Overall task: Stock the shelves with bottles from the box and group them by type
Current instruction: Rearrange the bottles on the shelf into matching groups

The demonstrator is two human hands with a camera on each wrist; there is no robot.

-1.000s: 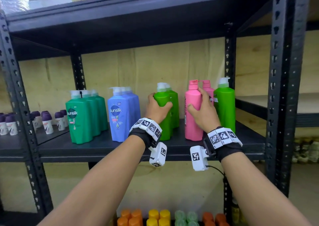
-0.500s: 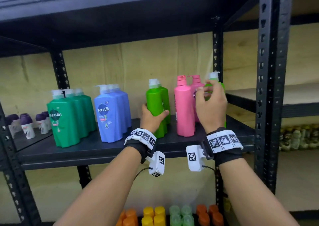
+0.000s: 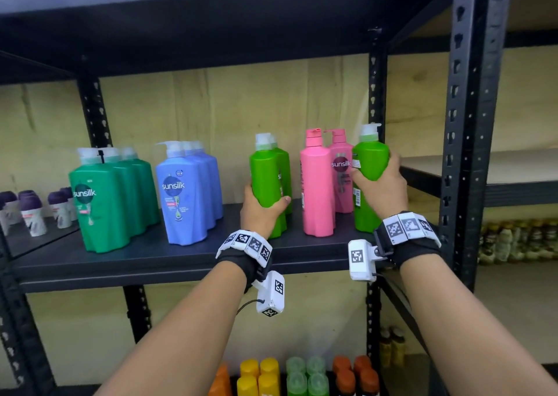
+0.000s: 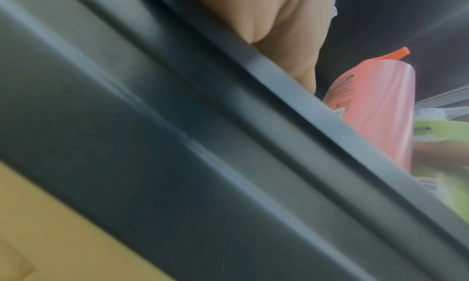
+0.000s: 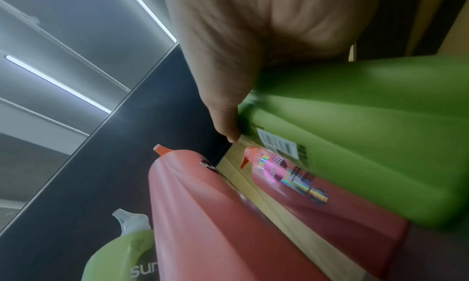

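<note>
The lone light green bottle point(image 3: 370, 166) stands at the right of the frame's middle, on the dark shelf point(image 3: 157, 259), beside the two pink bottles point(image 3: 317, 184). The right hand point(image 3: 380, 190) has its grip clamped on the bottle's middle, thumb on the side toward the pink ones. It looks lifted or tipped, though its base is hidden, so I cannot be sure. Left of centre, the left hand point(image 3: 261, 211) wraps the front of the green pair point(image 3: 267, 181), likely steadying them so the stray one can join its kind. Further left stand blue bottles point(image 3: 187, 190) and dark green bottles point(image 3: 105, 202), already sorted by colour.
</note>
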